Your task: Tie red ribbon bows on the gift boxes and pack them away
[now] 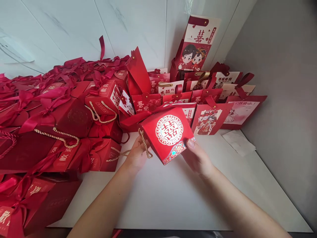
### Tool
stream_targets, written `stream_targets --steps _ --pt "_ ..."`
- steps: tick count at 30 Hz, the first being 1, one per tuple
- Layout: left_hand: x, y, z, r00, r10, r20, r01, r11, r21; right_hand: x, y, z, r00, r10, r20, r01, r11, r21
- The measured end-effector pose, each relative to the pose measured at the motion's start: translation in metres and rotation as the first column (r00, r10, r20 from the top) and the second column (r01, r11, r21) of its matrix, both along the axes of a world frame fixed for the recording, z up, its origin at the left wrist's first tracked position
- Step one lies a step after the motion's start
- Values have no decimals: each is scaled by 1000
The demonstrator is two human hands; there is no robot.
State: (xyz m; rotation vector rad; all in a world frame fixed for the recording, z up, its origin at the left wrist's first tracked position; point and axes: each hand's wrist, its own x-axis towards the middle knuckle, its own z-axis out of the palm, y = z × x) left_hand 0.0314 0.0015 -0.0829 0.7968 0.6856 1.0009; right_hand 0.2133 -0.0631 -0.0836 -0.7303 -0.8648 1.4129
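Note:
A red gift box (169,130) with a round gold double-happiness emblem and a patterned lower band is held up over the white table, tilted. My left hand (138,150) grips its left side, close to a twisted gold cord handle (145,143); some of those fingers are hidden behind the box. At the lower right corner, my right hand (196,157) has its thumb on the front face and the other fingers underneath. Behind the box, several red and white gift bags (210,119) stand in rows, partly covered by it.
Red boxes (71,115) with ribbons and cord handles are piled along the left. A taller bag (198,43) with a cartoon couple rises at the back by the tiled wall (138,26). White tissue (239,142) lies on the table (158,205) near the grey right wall (279,82).

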Motion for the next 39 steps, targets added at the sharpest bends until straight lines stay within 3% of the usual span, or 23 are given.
stream_targets --steps 5,39 --pt "-1 2 -2 999 -14 -34 17 995 98 -1 1 0 1000 3 -4 -3 1000 -16" --pt "-1 2 -2 1000 -10 12 9 998 70 0 1 -2 1000 -6 7 6 1000 -14"
